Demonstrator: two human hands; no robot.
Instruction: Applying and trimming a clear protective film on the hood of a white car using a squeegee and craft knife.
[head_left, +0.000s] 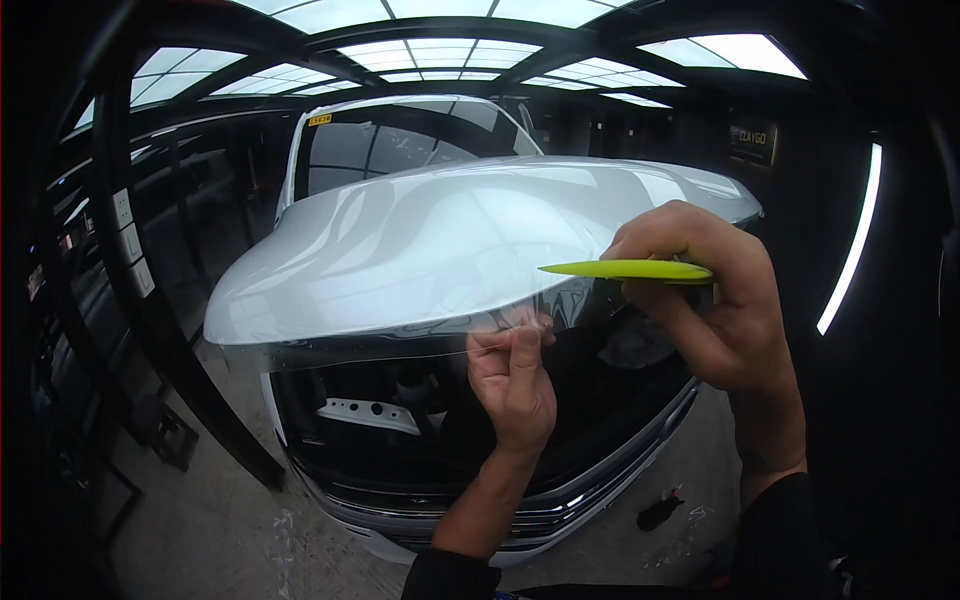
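My left hand (517, 382) pinches the loose edge of a clear protective film (435, 341) below the front lip of a raised white car hood (420, 240). The film covers the hood's surface and hangs past its edge, wrinkled near my fingers. In my right hand (697, 285) is a yellow-green squeegee (630, 270), seen edge-on, its tip pointing left over the hood near the front lip. Whether the squeegee touches the film, I cannot tell.
Beneath the hood lie the dark engine bay and a white metal bracket (367, 415), with a chrome grille (555, 517) lower down. A dark post (172, 322) stands at left, a small stool (165, 435) beside it. A dark object (660, 512) lies on the floor (225, 525).
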